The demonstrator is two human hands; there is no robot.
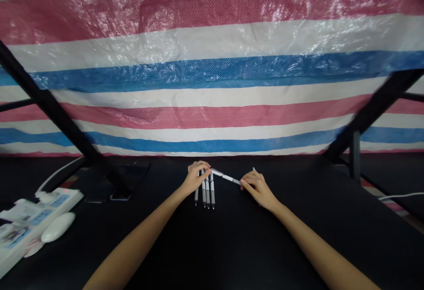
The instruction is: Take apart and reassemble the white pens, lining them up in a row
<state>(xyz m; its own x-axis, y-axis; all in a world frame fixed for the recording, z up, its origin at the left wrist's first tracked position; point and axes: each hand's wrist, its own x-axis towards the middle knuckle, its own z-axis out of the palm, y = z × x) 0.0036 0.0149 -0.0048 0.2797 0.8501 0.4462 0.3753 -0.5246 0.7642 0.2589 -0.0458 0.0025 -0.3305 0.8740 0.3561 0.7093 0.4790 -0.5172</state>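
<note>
Several white pens with grey grips lie side by side on the black table, among them one pen [212, 193] at the right of the row. My left hand [196, 178] is over the upper ends of this row, with its thumb and fingers closed at the left end of a slanted pen [227, 177]. That pen bridges the space between my hands. My right hand [260, 188] pinches its grey lower end. A small white tip [253, 169] pokes out beyond the right fingers; the rest of it is hidden by the hand.
On the left stand a white power strip [61, 199] with plugs and a white mouse-shaped object [58, 227]. Dark flat devices [121, 195] lie by the left black frame bar [66, 124]. Another bar [367, 109] slants at right. A striped plastic sheet [212, 115] hangs behind the table [232, 246].
</note>
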